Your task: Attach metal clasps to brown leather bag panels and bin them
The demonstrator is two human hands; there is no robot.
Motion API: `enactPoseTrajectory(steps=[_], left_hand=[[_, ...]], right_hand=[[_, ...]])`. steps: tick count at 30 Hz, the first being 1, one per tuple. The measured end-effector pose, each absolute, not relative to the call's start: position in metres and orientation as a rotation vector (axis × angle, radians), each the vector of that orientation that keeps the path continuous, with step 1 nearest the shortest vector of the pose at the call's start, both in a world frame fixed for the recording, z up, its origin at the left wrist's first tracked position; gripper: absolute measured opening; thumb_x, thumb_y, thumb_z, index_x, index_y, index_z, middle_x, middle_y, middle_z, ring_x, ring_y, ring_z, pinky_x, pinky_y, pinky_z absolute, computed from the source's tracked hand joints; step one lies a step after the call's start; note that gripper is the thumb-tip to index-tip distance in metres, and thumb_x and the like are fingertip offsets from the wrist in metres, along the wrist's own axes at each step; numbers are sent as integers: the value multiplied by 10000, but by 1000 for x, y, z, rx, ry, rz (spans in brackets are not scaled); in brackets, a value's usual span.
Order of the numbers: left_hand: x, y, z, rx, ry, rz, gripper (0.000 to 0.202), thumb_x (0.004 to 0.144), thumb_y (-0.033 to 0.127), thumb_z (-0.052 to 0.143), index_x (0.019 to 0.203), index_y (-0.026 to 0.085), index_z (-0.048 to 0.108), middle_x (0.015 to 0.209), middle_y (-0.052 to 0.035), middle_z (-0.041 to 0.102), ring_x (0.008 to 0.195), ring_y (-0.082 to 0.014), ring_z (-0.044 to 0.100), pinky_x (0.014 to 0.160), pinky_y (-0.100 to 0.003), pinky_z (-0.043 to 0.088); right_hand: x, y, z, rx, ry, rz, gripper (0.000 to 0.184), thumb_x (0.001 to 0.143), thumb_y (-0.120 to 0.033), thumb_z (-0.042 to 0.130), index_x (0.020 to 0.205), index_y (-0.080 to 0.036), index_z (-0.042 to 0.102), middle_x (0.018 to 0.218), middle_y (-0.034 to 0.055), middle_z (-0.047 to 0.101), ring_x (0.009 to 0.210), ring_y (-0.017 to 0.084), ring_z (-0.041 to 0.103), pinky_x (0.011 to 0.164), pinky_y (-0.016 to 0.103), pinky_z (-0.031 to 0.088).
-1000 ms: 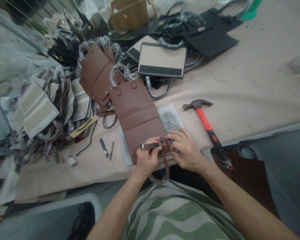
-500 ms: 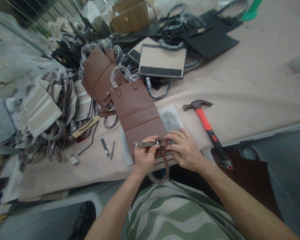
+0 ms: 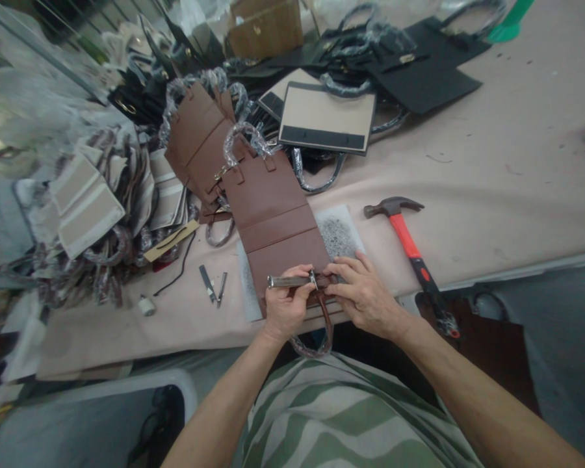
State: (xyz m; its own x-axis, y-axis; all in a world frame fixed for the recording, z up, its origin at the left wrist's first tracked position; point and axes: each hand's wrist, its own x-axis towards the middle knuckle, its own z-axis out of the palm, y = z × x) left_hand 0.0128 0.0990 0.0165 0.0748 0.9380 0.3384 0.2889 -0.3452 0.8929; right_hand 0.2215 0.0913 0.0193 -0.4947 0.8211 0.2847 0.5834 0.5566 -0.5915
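A flat brown leather bag piece (image 3: 273,214) lies on a grey speckled pad (image 3: 340,234) at the table's near edge. My left hand (image 3: 285,309) is closed round a slim metal tool (image 3: 287,281), held level with its tip at the bag's near edge. My right hand (image 3: 363,296) presses down on the bag's near edge beside the tool tip, fingers bent. A brown handle loop (image 3: 322,328) hangs off the table edge between my wrists.
A red-handled hammer (image 3: 409,244) lies right of the pad. Small metal tools (image 3: 213,286) and a white spool (image 3: 146,305) lie to the left. More brown bag pieces (image 3: 195,140), beige-and-black panels (image 3: 326,117) and black pieces (image 3: 419,71) are heaped at the back and left.
The view has shifted slightly. The metal tool in my left hand has slid a little to the left and back; both hands stay at the bag's near edge.
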Motion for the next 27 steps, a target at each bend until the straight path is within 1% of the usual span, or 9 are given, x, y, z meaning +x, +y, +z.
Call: enactPoseTrajectory(steps=[4,8,11,16,22,27], left_hand=[[12,97,14,1799,1180,1315,106,918,210,692,1014,177,663,1094,-108,751,1039,-228,725,965,-425,592],[13,94,13,1864,1117,1333,119,922,173,678,1038,180,651,1111,-110,746,1054,-226,723,945,-415,608],[13,93,14,1900,1106,1314,105,927,172,666,1031,175,649,1109,-118,746,1051,-226,725,938,-416,617],[15,95,16,1946,1141,1271,82,931,194,664,1009,171,656,1089,-117,751,1034,-226,732,921,-406,628],[15,97,18,1963,1119,1296,111,926,166,663,1036,175,645,1082,-111,748,1034,-224,731,920,-399,626],[15,99,19,2026,1127,1258,97,930,158,638,1025,179,633,1073,-106,743,1030,-219,728,917,-393,627]], right_hand=[[222,90,19,-1110,-2228,563,266,920,-116,519,995,-243,740,1232,97,600,1233,276,498,1167,628,217],[222,89,18,-1108,-2234,534,275,916,-115,525,1021,-252,740,1101,78,605,1100,247,523,1168,621,217],[222,89,17,-1097,-2242,518,275,920,-117,518,1024,-247,736,1072,73,604,1059,240,517,1170,616,222],[222,89,16,-1085,-2245,527,284,922,-122,518,1051,-256,733,1071,68,606,1057,236,512,1185,614,207],[223,89,13,-1084,-2266,525,281,907,-122,531,1053,-250,734,1084,74,614,1073,244,521,1178,630,197],[225,89,12,-1071,-2275,522,279,907,-126,534,1054,-250,735,1094,73,624,1108,253,519,1173,631,203]])
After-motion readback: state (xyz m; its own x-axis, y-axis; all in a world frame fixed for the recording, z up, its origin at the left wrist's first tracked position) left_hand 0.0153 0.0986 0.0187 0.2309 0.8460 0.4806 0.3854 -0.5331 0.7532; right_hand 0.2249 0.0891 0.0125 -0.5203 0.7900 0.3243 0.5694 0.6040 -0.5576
